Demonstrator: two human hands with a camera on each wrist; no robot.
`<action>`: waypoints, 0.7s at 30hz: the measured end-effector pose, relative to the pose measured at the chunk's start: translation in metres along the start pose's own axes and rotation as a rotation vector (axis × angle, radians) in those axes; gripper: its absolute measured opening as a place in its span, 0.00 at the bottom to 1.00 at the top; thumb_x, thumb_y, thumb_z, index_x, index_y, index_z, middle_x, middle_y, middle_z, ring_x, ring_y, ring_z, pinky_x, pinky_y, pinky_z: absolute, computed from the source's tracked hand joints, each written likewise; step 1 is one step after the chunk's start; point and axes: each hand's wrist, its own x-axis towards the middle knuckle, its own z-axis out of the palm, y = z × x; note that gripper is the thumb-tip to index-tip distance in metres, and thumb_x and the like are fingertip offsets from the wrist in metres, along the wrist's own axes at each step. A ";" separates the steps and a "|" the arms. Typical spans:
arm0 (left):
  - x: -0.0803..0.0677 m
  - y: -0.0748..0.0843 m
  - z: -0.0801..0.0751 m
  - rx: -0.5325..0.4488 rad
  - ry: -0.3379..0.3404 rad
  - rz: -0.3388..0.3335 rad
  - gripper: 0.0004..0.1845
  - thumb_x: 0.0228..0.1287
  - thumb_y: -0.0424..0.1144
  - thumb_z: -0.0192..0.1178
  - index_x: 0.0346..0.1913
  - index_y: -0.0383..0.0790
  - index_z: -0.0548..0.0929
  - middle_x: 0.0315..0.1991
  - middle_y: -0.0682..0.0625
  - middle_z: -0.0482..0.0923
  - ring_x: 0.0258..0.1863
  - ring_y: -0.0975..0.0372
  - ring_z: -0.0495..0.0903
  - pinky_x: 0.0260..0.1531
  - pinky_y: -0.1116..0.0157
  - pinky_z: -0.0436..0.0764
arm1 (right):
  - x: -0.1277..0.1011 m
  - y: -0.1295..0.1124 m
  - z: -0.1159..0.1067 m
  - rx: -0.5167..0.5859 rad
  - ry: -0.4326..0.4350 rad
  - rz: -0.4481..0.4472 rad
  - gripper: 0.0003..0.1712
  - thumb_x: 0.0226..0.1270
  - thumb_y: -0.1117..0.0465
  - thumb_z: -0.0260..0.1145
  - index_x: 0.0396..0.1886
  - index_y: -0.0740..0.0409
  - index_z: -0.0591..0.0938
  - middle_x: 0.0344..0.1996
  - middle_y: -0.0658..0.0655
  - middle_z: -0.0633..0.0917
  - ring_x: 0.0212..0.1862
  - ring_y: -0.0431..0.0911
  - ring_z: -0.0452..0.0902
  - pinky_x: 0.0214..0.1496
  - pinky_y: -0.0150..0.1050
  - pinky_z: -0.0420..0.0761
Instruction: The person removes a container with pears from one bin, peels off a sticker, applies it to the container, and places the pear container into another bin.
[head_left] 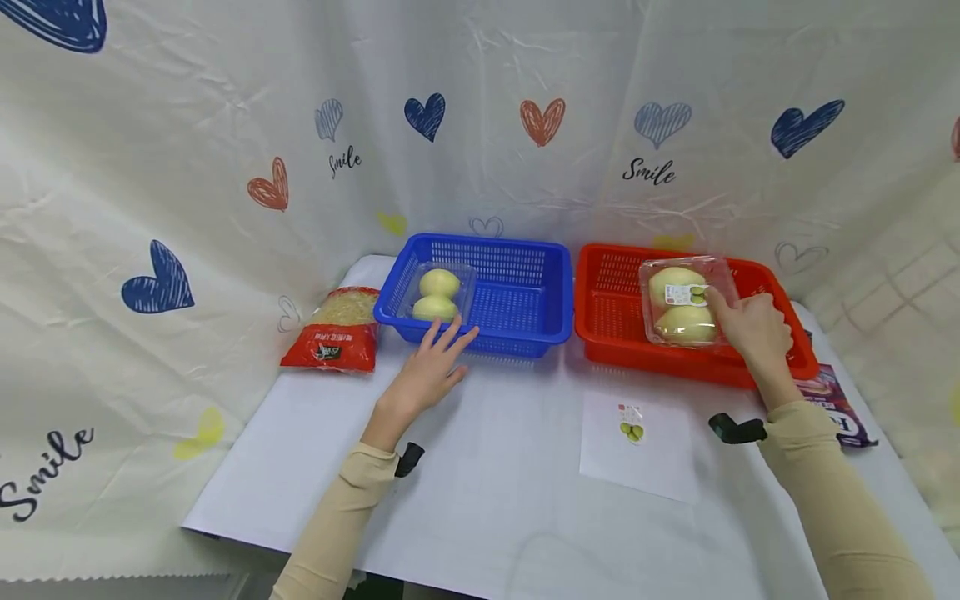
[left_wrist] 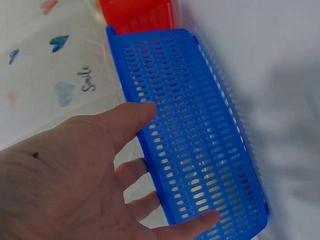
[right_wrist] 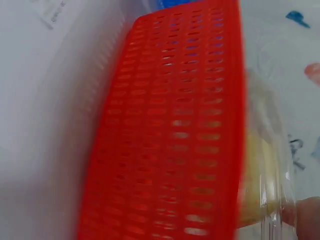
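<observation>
- A crinkled white cloth backdrop (head_left: 187,167), printed with hearts and the word "Smile", hung behind and to both sides of the blue basket.
- A smooth white table (head_left: 487,508) carried the blue basket and everything else.
- The blue basket (head_left: 517,292), a rectangular plastic tray with slotted walls, stood near the table's back edge.
- The red basket (head_left: 615,325), same shape and slotted plastic, sat just to the right of the blue basket.
- A clear plastic clamshell of pale pears (head_left: 682,300), with a small label on its lid, stood tilted in the red basket, right of the blue basket.
- A smaller clear pack of round pale fruit (head_left: 437,296) lay in the blue basket's left end.
- A soft bag (head_left: 333,329), red at the bottom, lay left of the blue basket.
- A flat white card (head_left: 637,442) with a small fruit picture lay in front and right of the blue basket.
- The left hand (head_left: 431,367) was spread, fingers straight and holding nothing, fingertips at the blue basket's front rim.
- The right hand (head_left: 753,329) pinched the clamshell's right edge, fingers curled.
</observation>
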 end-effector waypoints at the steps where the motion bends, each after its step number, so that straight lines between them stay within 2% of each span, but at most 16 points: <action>1: 0.001 0.000 -0.001 0.005 -0.003 -0.002 0.35 0.77 0.42 0.58 0.81 0.50 0.59 0.84 0.40 0.48 0.83 0.36 0.44 0.65 0.34 0.74 | 0.004 0.005 0.002 -0.021 -0.025 0.007 0.49 0.72 0.25 0.42 0.48 0.72 0.69 0.49 0.76 0.75 0.50 0.68 0.68 0.48 0.62 0.72; 4: 0.003 0.002 -0.003 0.015 -0.009 -0.010 0.35 0.78 0.42 0.58 0.82 0.50 0.59 0.84 0.40 0.48 0.83 0.35 0.44 0.67 0.37 0.73 | 0.014 0.017 0.010 -0.077 -0.091 0.026 0.50 0.72 0.24 0.40 0.48 0.73 0.71 0.49 0.76 0.74 0.49 0.68 0.68 0.51 0.64 0.75; 6: 0.003 0.003 -0.003 0.015 -0.014 -0.012 0.34 0.78 0.43 0.57 0.81 0.50 0.59 0.84 0.40 0.49 0.82 0.35 0.45 0.67 0.36 0.73 | 0.018 0.023 0.015 -0.124 -0.110 0.020 0.52 0.72 0.24 0.40 0.51 0.75 0.70 0.49 0.77 0.72 0.48 0.69 0.69 0.49 0.65 0.76; 10: 0.002 0.007 -0.006 -0.004 -0.034 -0.028 0.33 0.78 0.43 0.57 0.81 0.52 0.60 0.84 0.41 0.49 0.82 0.36 0.45 0.65 0.30 0.70 | 0.019 0.028 0.019 -0.211 -0.096 0.000 0.54 0.74 0.26 0.39 0.57 0.80 0.67 0.47 0.78 0.73 0.44 0.70 0.71 0.48 0.67 0.79; 13: 0.004 0.009 -0.012 -0.008 -0.035 -0.054 0.31 0.79 0.45 0.55 0.80 0.55 0.62 0.84 0.44 0.52 0.82 0.37 0.48 0.66 0.27 0.66 | 0.020 0.027 0.021 -0.245 -0.077 0.011 0.57 0.76 0.29 0.37 0.67 0.86 0.59 0.49 0.82 0.74 0.45 0.72 0.72 0.55 0.72 0.78; 15: 0.010 0.006 -0.016 -0.012 0.000 -0.065 0.28 0.80 0.47 0.54 0.78 0.55 0.66 0.82 0.45 0.59 0.81 0.39 0.55 0.67 0.30 0.68 | 0.020 0.024 0.023 -0.261 -0.068 0.027 0.58 0.77 0.31 0.36 0.70 0.88 0.52 0.51 0.85 0.73 0.47 0.74 0.72 0.60 0.74 0.75; 17: 0.018 -0.001 -0.020 -0.023 0.068 -0.083 0.24 0.80 0.49 0.52 0.75 0.52 0.72 0.77 0.45 0.68 0.76 0.41 0.65 0.66 0.34 0.71 | 0.021 0.022 0.024 -0.267 -0.063 0.034 0.58 0.77 0.32 0.36 0.72 0.90 0.47 0.53 0.87 0.72 0.50 0.76 0.71 0.63 0.76 0.72; 19: 0.027 -0.012 -0.024 -0.049 0.155 -0.137 0.23 0.80 0.51 0.51 0.71 0.48 0.76 0.71 0.42 0.76 0.70 0.41 0.71 0.64 0.40 0.72 | 0.021 0.021 0.026 -0.266 -0.066 0.043 0.57 0.78 0.33 0.35 0.72 0.90 0.47 0.54 0.88 0.72 0.52 0.78 0.70 0.64 0.76 0.71; 21: 0.033 -0.025 -0.025 -0.081 0.229 -0.220 0.27 0.79 0.54 0.51 0.71 0.43 0.75 0.68 0.39 0.75 0.68 0.41 0.70 0.66 0.43 0.69 | 0.022 0.022 0.028 -0.252 -0.065 0.049 0.55 0.78 0.35 0.35 0.72 0.89 0.46 0.55 0.89 0.71 0.54 0.79 0.69 0.64 0.76 0.70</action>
